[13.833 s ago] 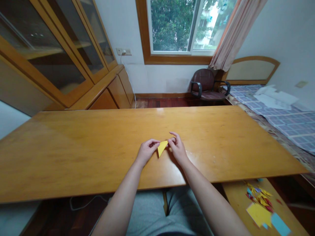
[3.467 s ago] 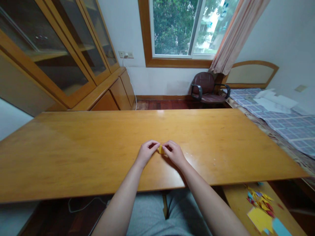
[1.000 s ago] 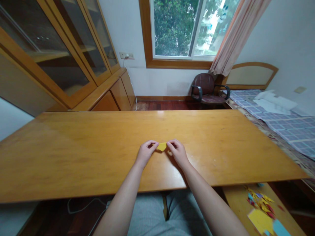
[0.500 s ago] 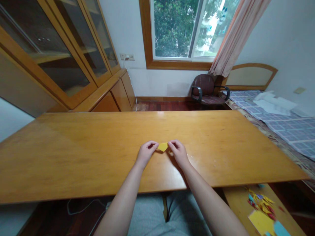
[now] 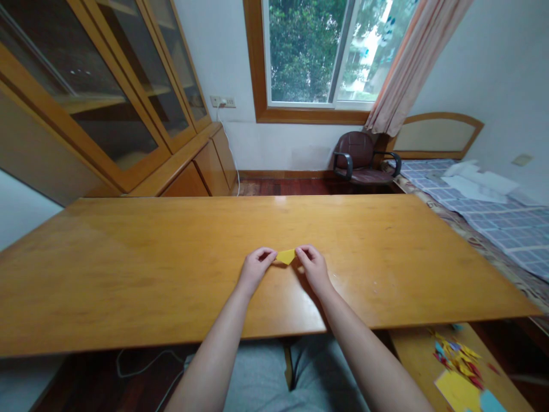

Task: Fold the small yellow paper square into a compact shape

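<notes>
A small folded yellow paper [image 5: 286,256] sits between my two hands, just above the wooden table [image 5: 128,257]. My left hand [image 5: 255,268] pinches its left corner with curled fingers. My right hand [image 5: 312,266] pinches its right corner in the same way. Both forearms reach in from the near edge of the table, over my grey trousers.
A lower wooden surface [image 5: 412,349] at the bottom right carries several coloured paper scraps [image 5: 457,357] and a yellow sheet [image 5: 458,392]. A dark armchair [image 5: 362,160] stands under the window. A bed [image 5: 493,212] runs along the right; glass-door cabinets [image 5: 107,97] stand at the left.
The paper went from a long triangle to a small folded piece pressed between my fingers, then opened slightly into a short pointed shape. My hands have hardly moved in the last second.
</notes>
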Motion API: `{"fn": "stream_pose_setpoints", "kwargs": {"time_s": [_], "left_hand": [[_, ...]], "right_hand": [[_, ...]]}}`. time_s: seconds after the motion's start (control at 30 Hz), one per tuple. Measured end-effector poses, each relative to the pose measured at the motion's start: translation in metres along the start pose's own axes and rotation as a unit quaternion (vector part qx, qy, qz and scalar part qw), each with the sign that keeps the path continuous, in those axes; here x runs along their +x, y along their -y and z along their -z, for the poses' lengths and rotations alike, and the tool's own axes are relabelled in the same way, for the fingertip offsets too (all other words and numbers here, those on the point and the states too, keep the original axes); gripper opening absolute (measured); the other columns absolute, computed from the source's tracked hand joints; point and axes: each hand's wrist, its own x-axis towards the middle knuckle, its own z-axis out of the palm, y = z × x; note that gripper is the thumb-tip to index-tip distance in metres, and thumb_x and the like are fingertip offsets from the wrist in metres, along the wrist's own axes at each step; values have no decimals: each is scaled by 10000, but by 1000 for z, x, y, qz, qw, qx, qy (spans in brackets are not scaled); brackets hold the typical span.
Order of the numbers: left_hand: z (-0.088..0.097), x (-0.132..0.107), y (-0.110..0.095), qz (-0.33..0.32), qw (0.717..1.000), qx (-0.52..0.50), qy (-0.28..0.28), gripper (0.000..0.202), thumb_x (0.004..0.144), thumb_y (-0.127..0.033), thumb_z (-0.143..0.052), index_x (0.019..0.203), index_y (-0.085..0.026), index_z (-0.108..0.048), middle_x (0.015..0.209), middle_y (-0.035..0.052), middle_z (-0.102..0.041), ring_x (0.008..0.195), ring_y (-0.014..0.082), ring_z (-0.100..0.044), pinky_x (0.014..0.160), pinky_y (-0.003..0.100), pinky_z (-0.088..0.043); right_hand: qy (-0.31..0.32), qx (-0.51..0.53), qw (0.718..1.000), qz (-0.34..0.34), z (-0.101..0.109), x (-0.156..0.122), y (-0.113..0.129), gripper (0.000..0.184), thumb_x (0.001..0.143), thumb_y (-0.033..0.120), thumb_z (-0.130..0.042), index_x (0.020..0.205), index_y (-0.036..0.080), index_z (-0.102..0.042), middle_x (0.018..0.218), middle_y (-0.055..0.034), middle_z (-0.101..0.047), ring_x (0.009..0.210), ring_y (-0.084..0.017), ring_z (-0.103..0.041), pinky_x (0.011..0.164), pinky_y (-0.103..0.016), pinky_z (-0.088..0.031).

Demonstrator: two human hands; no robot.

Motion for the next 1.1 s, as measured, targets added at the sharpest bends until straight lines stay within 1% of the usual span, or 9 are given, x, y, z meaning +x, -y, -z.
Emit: {"fn": "stream_pose_setpoints", "kwargs": {"time_s": [0.2,0.43,0.6,0.8,0.97,1.1], "left_hand": [[0,0,-5,8,1000,-16,-5,251,781,-416,-641,779,-169,-689,796,36,-706,790,195,-641,758,282,-490],[0,0,-3,9,999,-30,-13,244,790,-406,-644,787,-166,-692,808,40,-716,809,197,-655,776,288,-497],[1,0,-5,14,999,-41,-14,251,779,-414,-650,775,-165,-684,796,39,-713,805,197,-652,782,289,-497],[1,0,-6,20,998,-49,-16,247,779,-410,-648,772,-165,-680,791,39,-712,801,197,-649,787,293,-500],[1,0,-3,19,998,-52,-17,266,786,-428,-650,791,-164,-680,806,42,-712,812,198,-650,791,291,-497],[2,0,-3,17,998,-58,-20,276,786,-437,-650,783,-163,-677,800,42,-710,808,196,-649,791,290,-494]], "right_hand": [[-32,24,999,-23,0,1,-5,295,865,470,-592,824,184,-654,782,-25,-626,778,-184,-567,727,-285,-448],[-29,38,998,-34,0,2,-4,296,858,473,-605,819,183,-650,775,-19,-615,766,-177,-557,724,-280,-441],[-29,46,998,-36,0,2,-4,292,862,465,-599,824,180,-648,774,-15,-612,763,-172,-554,723,-277,-438],[-34,45,998,-39,0,2,-2,307,844,484,-608,801,181,-643,751,-16,-616,742,-175,-555,712,-279,-447],[-32,42,998,-37,0,2,-1,300,855,475,-595,805,183,-644,756,-16,-611,746,-174,-552,712,-278,-443],[-29,36,998,-40,1,2,-2,307,866,476,-577,773,189,-630,726,-7,-590,723,-170,-539,690,-273,-428]]}}
